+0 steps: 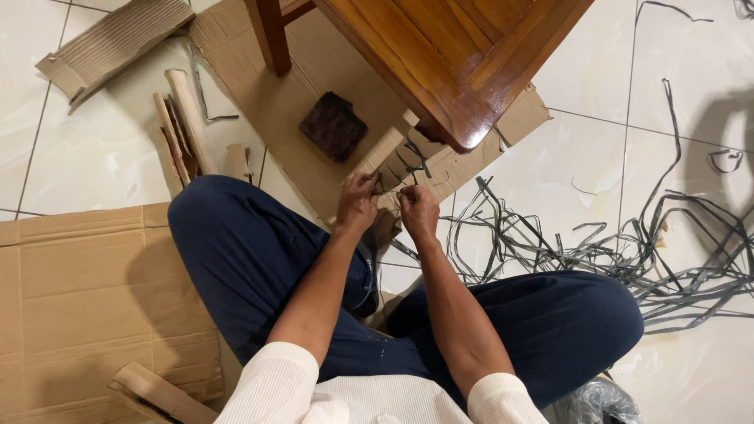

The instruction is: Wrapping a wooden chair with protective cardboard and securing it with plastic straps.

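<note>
I sit cross-legged on the floor in dark blue trousers. My left hand (357, 204) and my right hand (418, 210) are close together in front of my knees. Both pinch thin dark grey strips (402, 166) that are wrapped around a rolled bundle of cardboard (383, 151). The bundle leans from my hands up toward the corner of a wooden table (463, 55). The fingertips are partly hidden behind the strips.
A tangle of loose grey strips (628, 251) spreads over the white tiles at the right. Flat cardboard sheets (86, 298) lie at the left, rolled cardboard pieces (182, 126) at the upper left. A dark brown block (333, 126) rests on cardboard under the table.
</note>
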